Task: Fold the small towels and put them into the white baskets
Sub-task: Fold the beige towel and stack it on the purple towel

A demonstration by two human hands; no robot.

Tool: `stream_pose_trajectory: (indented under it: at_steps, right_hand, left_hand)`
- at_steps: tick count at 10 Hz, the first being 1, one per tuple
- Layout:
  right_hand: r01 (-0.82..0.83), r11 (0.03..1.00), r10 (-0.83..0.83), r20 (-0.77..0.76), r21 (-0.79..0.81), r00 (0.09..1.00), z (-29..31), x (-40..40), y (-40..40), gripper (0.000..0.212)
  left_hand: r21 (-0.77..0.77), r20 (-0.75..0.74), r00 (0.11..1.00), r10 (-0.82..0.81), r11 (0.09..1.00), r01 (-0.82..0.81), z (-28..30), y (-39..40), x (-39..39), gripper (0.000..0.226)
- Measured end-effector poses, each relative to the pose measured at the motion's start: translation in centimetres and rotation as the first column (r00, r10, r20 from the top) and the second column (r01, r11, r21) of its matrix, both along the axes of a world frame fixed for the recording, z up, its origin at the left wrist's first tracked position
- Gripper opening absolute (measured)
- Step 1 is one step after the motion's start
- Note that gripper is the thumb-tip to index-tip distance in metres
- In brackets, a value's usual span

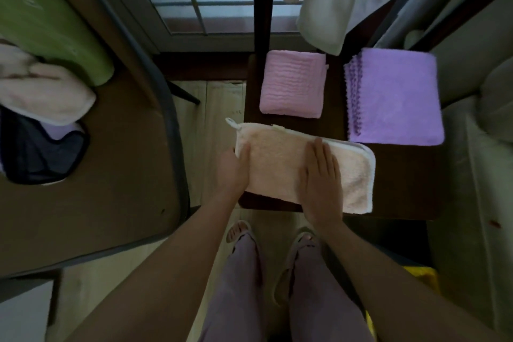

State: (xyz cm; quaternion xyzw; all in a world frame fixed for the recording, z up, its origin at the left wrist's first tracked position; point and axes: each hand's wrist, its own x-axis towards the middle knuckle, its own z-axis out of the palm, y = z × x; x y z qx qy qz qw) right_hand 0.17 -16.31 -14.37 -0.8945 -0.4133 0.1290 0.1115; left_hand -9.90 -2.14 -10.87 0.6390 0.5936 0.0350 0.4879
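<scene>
A pale peach towel (280, 164) with a white edge and a small hanging loop lies folded on a dark wooden stool (402, 189). My left hand (231, 172) grips its left end, thumb on top and fingers hidden beneath. My right hand (322, 178) lies flat on the towel's middle with straight fingers. Behind it on the stool sit a folded pink towel (293, 83) and a folded purple towel (394, 97). No white basket is plainly visible.
A brown table (111, 175) at left carries a green roll (50, 16), a cream towel (41, 91) and a dark mesh bag (41, 155). White cloths (333, 3) hang at the upper right. Pale cushioned furniture (472, 147) stands at right. My slippered feet are below.
</scene>
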Motion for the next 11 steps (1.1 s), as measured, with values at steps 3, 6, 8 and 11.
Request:
stream_pose_trajectory:
  at_steps: [3,6,8,11]
  right_hand:
    - [0.067,0.996,-0.067,0.007,0.054,0.998,-1.1,-0.3,0.5,0.056]
    - [0.053,0.997,-0.046,0.116,-0.058,0.992,-2.2,-0.5,0.3,0.060]
    - [0.207,0.978,-0.198,-0.189,0.034,0.962,0.4,-0.8,1.1,0.064]
    - [0.890,0.421,-0.249,-0.966,-0.176,-0.073,5.6,6.3,-4.8,0.032]
  left_hand:
    - [0.084,0.146,0.979,0.144,0.984,-0.158,-0.4,-0.5,0.0,0.042]
    - [0.100,0.236,0.965,0.119,0.984,-0.146,0.7,0.3,-1.2,0.022]
    - [-0.012,0.295,0.933,0.204,0.978,-0.209,3.1,-0.9,0.9,0.017]
    - [-0.171,0.438,0.843,-0.312,0.892,0.419,4.6,-7.7,6.5,0.030]
